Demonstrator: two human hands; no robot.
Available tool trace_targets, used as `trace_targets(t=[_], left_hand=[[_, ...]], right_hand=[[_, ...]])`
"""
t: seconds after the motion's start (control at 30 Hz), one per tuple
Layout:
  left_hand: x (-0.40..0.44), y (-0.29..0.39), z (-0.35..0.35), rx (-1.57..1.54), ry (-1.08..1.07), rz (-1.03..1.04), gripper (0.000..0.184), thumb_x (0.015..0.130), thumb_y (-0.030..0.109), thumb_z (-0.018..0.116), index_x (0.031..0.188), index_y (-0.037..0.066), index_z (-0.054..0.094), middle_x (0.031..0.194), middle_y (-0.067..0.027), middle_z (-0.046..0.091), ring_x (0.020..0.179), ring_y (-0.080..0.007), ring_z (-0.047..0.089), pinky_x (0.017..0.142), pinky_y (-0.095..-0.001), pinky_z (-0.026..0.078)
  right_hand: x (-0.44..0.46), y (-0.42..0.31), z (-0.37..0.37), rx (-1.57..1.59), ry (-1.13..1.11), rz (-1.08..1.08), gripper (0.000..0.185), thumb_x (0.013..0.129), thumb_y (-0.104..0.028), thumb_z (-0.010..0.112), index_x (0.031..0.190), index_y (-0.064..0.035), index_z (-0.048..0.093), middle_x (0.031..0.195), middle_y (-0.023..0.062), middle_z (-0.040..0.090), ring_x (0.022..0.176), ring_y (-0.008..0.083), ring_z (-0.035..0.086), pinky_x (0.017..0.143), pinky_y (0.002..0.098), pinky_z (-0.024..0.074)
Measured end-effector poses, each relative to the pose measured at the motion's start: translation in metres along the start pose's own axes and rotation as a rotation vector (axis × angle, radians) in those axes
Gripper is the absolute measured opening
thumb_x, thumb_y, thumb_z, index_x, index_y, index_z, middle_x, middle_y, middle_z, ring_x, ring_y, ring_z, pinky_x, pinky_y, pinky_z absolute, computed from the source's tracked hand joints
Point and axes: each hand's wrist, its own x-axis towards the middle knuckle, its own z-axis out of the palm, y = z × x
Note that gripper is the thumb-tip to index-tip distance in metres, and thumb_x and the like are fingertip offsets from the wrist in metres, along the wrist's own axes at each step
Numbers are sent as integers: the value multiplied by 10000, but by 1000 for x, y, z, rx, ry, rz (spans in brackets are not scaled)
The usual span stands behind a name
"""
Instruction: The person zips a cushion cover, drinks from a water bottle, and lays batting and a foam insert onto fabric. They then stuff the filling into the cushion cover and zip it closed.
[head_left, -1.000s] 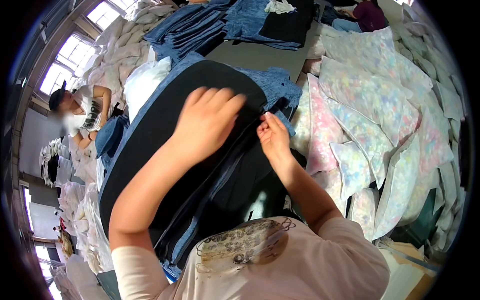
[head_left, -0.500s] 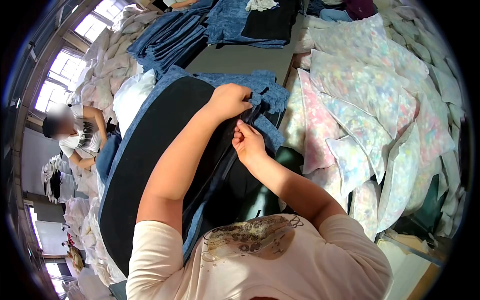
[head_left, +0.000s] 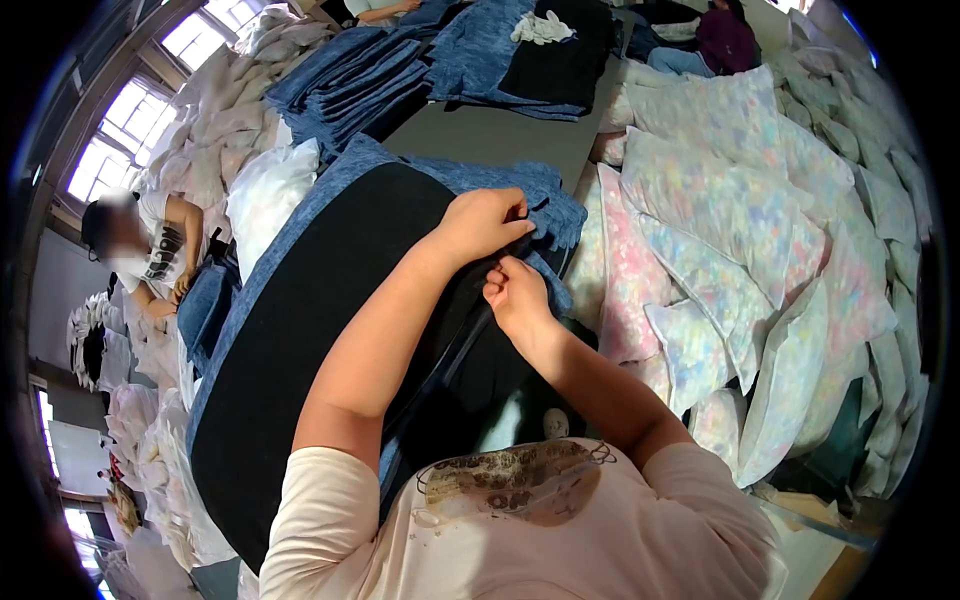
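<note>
A long garment piece of black fabric point(head_left: 310, 300) lies on the table over mottled blue, denim-like cloth point(head_left: 365, 158), its dark edge running down the right side. My left hand point(head_left: 485, 225) rests across the upper right end, its fingers curled onto the black edge. Just below it, my right hand point(head_left: 518, 293) pinches the same dark edge between thumb and fingers. Blue fabric with an uneven edge point(head_left: 560, 205) sticks out past my left fingertips. The exact fold beneath my fingertips is hidden.
Stacked blue fabric pieces point(head_left: 350, 85) and a black cloth point(head_left: 545, 70) with a white bundle point(head_left: 543, 28) lie farther up the grey table point(head_left: 480, 135). Stuffed translucent bags point(head_left: 700, 200) crowd the right side. A co-worker point(head_left: 165, 245) handles blue cloth at left; others sit at the back.
The view has tilted slightly, so the table and both hands sit lower in it. My hands stay close together on the dark edge. The co-worker's hands at left have come together on blue cloth.
</note>
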Motion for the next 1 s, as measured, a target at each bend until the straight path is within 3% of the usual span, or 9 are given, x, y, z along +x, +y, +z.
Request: trace_targets(t=[0.1,0.2,0.4,0.5,0.67,0.83,0.93,0.97,1.0], left_hand=[[-9,14,-13,-10,202,154,258,833,264,719,947,41,656,885,-126,684,811,-328,660,700,-406,503],[-27,35,-53,319,224,182,269,831,270,722,967,45,665,1011,-126,672,967,-303,642,877,-413,464],[-131,42,-79,657,198,88,635,771,456,751,1255,71,608,1406,-184,501,1316,-363,458,1088,-574,321],[-199,27,-73,639,43,-55,1109,624,652,765,1529,154,362,1616,-184,213,1500,-380,179,1126,-708,125],[-220,19,-64,562,81,-82,1063,634,577,813,1527,210,370,1619,-152,223,1511,-342,172,1146,-694,80],[-215,13,-61,521,77,-43,968,703,550,787,1511,190,396,1623,-155,206,1515,-353,141,1141,-706,50],[-254,13,-113,188,49,152,641,830,494,708,1323,97,603,1447,-190,494,1361,-348,459,1105,-592,336],[-281,31,-141,137,225,47,552,845,401,718,1278,72,623,1371,-174,558,1274,-335,531,1066,-530,395],[-315,40,-160,108,359,-124,511,876,369,686,1274,54,621,1340,-158,583,1254,-303,547,1056,-477,407]], right_hand=[[-16,3,-16,-473,-201,-321,47,969,-58,563,988,-15,565,820,38,559,687,130,566,609,272,493],[-15,-6,-23,-861,-355,-560,114,922,15,625,1029,20,584,873,51,612,770,102,626,673,264,548],[-23,-37,16,-1378,-377,-957,101,826,-75,728,842,7,671,734,75,607,605,157,570,592,273,453],[-10,-35,21,-1531,-395,-1184,96,800,-131,756,781,-68,687,714,50,628,607,195,622,577,307,488],[18,-56,11,-1932,-337,-1462,350,804,-334,746,589,-104,593,591,57,586,566,271,612,516,386,454],[20,-57,-5,-1957,-143,-1364,469,850,-423,683,545,-79,589,613,116,624,546,336,606,531,438,448],[19,-63,-6,-2096,-180,-984,460,878,-405,669,581,-56,635,623,117,644,534,293,624,523,411,460],[25,-78,-7,-1755,-368,-514,372,898,-316,665,685,-14,697,657,109,684,544,206,647,542,349,487],[12,-91,3,-1633,-419,-350,257,898,-199,640,791,18,726,677,80,700,580,139,651,586,290,505]])
